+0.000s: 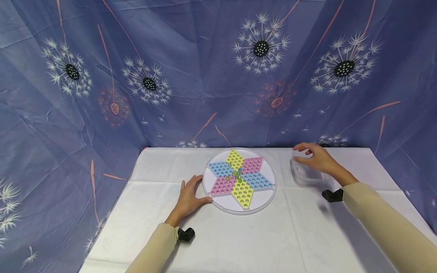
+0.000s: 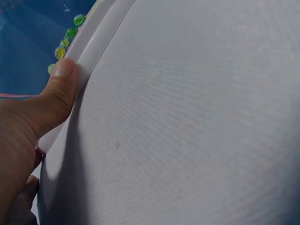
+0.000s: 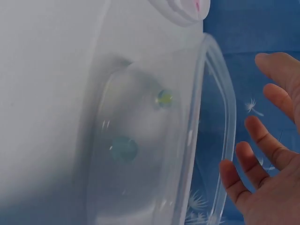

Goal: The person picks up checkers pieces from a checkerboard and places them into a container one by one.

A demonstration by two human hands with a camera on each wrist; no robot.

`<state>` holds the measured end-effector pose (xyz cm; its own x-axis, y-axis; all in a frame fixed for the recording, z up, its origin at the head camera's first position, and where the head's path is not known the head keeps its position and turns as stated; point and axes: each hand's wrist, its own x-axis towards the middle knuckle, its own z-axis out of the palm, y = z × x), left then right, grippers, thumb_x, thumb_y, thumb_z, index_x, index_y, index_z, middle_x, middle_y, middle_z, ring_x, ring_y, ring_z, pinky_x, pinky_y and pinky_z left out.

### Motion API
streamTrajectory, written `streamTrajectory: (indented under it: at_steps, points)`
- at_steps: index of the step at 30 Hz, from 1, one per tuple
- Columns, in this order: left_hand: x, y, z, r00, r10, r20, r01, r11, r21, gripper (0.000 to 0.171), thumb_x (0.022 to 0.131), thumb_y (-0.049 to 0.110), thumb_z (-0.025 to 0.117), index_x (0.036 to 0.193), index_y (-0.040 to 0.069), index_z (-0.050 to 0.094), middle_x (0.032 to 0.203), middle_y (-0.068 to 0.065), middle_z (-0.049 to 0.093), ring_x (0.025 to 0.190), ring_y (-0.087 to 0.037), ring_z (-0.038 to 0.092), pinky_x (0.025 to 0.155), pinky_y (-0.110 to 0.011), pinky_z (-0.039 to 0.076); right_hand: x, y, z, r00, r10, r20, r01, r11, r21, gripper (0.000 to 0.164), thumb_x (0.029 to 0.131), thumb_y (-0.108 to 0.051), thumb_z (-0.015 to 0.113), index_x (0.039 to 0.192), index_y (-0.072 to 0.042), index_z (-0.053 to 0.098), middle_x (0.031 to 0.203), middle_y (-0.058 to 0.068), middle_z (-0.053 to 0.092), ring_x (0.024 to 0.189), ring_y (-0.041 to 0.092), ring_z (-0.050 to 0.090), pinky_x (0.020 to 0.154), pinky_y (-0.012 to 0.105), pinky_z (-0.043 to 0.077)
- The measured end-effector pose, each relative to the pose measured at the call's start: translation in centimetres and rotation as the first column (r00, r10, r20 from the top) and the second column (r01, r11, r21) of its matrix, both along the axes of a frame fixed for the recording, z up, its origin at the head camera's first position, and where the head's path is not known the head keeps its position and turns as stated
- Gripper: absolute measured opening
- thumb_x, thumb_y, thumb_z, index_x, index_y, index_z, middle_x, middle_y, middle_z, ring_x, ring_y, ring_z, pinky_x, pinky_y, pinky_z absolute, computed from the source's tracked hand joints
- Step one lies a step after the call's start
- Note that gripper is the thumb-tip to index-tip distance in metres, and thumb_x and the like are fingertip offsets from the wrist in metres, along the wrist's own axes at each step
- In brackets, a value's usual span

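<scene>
A round Chinese checkers board [image 1: 218, 203] lies on the table, with a yellow, pink and blue star of holes. Several glass marbles [image 1: 240, 181] sit around the star's middle. My left hand [image 1: 187, 199] rests at the board's left edge, thumb and fingers spread along it; in the left wrist view the thumb [image 2: 63, 86] touches the rim. Over a clear plastic box [image 1: 308, 179] to the right, my right hand [image 1: 317, 158] hovers with loosely bent, parted fingers and nothing between them. Through the box wall show a yellow-green marble [image 3: 164, 98] and a teal marble [image 3: 123, 150].
A white cloth [image 1: 259, 242] covers the table. Behind it and at the sides hangs a blue curtain [image 1: 205, 76] with dandelion prints, meeting the table's back edge close behind the board and box. Each wrist carries a small black camera [image 1: 186, 234].
</scene>
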<state>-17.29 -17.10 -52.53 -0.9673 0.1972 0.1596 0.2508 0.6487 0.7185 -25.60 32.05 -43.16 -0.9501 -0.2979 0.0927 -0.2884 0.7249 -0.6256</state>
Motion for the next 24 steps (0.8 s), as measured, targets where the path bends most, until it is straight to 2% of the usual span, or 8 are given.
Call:
streamTrajectory:
  at_steps: [11,18,24]
  points:
    - [0.0,0.0,0.1,1.0,-0.004,0.009,0.005,1.0,-0.019,0.095,0.073,0.032,0.094,0.15,0.002,0.048,0.154,-0.019,0.048,0.151,-0.039,0.032,0.126,-0.059,0.0,-0.4,-2.7,0.7,1.0,0.019,0.004,-0.019,1.0,-0.023,0.043,0.097,-0.03,0.074,0.133,-0.009,0.063,0.133,0.022,0.058,0.117,0.046,0.055,0.093,0.059,0.051]
    - [0.1,0.1,0.2,1.0,0.005,0.004,-0.005,1.0,-0.018,0.095,0.072,0.032,0.094,0.15,0.002,0.048,0.154,-0.019,0.049,0.151,-0.039,0.032,0.126,-0.059,0.0,-1.0,-4.5,0.5,0.999,0.033,0.008,-0.033,0.999,-0.027,0.042,0.096,-0.032,0.075,0.132,-0.013,0.064,0.132,0.018,0.057,0.114,0.04,0.056,0.091,0.056,0.052]
    - [0.2,0.1,0.3,1.0,0.005,0.001,-0.005,1.0,-0.018,0.096,0.072,0.033,0.094,0.15,0.001,0.047,0.154,-0.02,0.049,0.15,-0.039,0.032,0.126,-0.059,0.0,-1.4,-6.4,0.6,0.997,0.07,0.021,-0.069,0.996,-0.049,0.043,0.095,-0.032,0.076,0.132,-0.013,0.065,0.133,0.021,0.057,0.115,0.043,0.056,0.093,0.058,0.05]
